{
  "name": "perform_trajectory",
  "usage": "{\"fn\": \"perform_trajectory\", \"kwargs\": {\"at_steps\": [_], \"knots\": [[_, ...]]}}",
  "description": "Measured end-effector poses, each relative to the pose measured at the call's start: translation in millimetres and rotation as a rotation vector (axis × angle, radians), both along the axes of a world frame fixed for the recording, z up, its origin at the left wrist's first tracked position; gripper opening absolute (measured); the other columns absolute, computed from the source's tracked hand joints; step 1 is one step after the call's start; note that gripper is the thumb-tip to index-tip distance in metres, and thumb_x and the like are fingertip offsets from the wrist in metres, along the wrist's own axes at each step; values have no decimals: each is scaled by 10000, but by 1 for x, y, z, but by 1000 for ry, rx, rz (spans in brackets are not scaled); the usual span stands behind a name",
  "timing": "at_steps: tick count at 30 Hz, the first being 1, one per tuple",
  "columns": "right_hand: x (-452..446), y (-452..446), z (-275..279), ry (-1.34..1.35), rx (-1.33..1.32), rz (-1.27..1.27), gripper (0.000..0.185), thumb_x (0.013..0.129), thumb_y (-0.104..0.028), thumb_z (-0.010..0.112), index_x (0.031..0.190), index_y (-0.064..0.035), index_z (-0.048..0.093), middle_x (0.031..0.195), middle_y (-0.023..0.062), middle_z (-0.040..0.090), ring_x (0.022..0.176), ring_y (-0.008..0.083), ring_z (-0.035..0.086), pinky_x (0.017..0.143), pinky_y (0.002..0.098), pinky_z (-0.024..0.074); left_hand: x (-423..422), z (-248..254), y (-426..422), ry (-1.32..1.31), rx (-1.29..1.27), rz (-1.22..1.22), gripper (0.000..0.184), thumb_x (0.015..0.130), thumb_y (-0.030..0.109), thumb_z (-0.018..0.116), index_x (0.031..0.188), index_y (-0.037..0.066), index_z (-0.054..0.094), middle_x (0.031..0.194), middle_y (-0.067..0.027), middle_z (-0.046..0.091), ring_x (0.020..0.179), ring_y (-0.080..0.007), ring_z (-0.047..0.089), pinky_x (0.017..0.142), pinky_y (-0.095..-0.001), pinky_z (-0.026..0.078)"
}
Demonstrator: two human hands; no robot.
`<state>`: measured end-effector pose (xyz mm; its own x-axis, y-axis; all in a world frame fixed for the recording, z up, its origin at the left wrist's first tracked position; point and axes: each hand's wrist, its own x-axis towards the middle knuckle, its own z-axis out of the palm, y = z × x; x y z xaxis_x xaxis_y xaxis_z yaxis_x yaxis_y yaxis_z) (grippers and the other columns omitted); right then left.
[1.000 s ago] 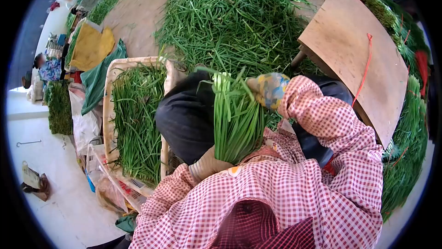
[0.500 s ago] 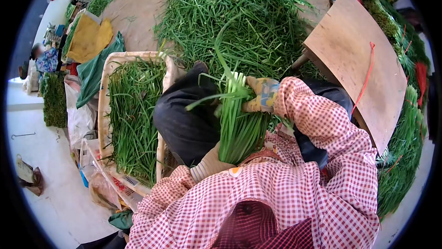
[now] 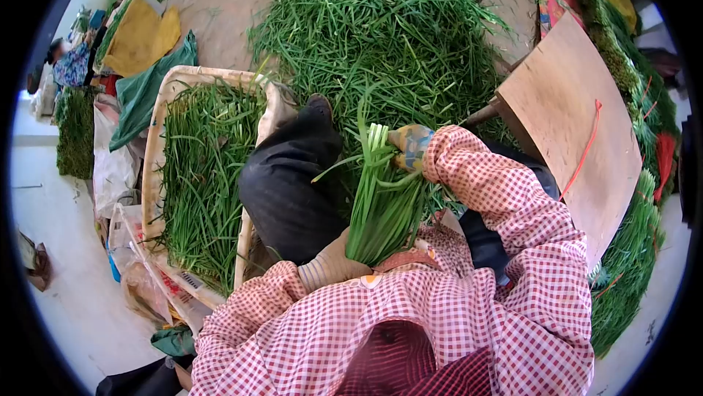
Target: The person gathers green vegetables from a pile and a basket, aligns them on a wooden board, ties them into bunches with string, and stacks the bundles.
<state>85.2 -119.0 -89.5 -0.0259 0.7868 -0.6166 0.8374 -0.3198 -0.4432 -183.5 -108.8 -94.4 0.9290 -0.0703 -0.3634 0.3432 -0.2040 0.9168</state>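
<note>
A bunch of garlic chives (image 3: 381, 213) stands tilted between my knees, with its pale cut stem ends (image 3: 378, 132) upward and its leaves toward my lap. My left hand (image 3: 333, 260), in a light knitted glove, is closed around the lower leafy part; its fingers are partly behind the leaves. Up by the stem ends, my right hand (image 3: 412, 147) wears a yellow and blue glove and is closed on the right side of the bunch. Some loose leaves bend across the stems just below that hand, and one sticks out to the left.
A large heap of loose chives (image 3: 381, 37) lies on the floor ahead. On my left stands a crate (image 3: 151, 191) filled with chives (image 3: 209, 176). A wooden board (image 3: 567, 110) with a red tie (image 3: 584, 148) on it is at my right, beside bundled greens (image 3: 626, 271). Another person (image 3: 71, 66) is far left.
The long loose leaves that stuck up and left from the stems now mostly bend across the bunch to the right. My right hand has shifted slightly there. The whole view has turned a little.
</note>
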Motion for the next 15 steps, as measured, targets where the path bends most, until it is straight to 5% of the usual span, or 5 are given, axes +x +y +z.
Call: {"fn": "perform_trajectory", "kwargs": {"at_steps": [4,9,11,13,15], "knots": [[7,18,-4,-48,-152,-97,373,894,-68,558,1265,-70,524,1069,136,642,938,232,629,801,364,508,5,26,9,94,-406,197,541,898,285,629,1364,67,465,1377,-86,493,1279,-253,407,1127,-399,242],[83,14,-60,-270,-8,-258,368,921,-76,541,1287,-52,508,1157,160,620,1002,276,616,899,359,496,-3,19,11,-30,-299,94,531,903,266,635,1363,57,470,1388,-100,481,1272,-254,421,1106,-393,284],[102,3,-54,-239,36,-535,373,906,-115,578,1272,-58,536,1121,157,634,994,267,616,870,359,503,-8,20,17,-78,-307,89,524,911,260,629,1366,57,469,1398,-105,472,1273,-257,425,1097,-391,303],[114,-2,-72,-88,-141,-643,390,883,-151,614,1260,-67,556,1099,151,643,974,250,621,822,346,513,-18,11,22,-20,-411,-41,550,906,256,644,1382,57,455,1403,-117,473,1274,-265,434,1088,-393,321],[104,-18,-129,504,-41,-1035,294,933,-102,542,1224,-59,561,1180,146,629,968,248,637,763,377,568,-21,15,29,6,-476,-56,583,891,256,672,1392,59,448,1399,-128,481,1266,-271,450,1088,-392,326]]}}
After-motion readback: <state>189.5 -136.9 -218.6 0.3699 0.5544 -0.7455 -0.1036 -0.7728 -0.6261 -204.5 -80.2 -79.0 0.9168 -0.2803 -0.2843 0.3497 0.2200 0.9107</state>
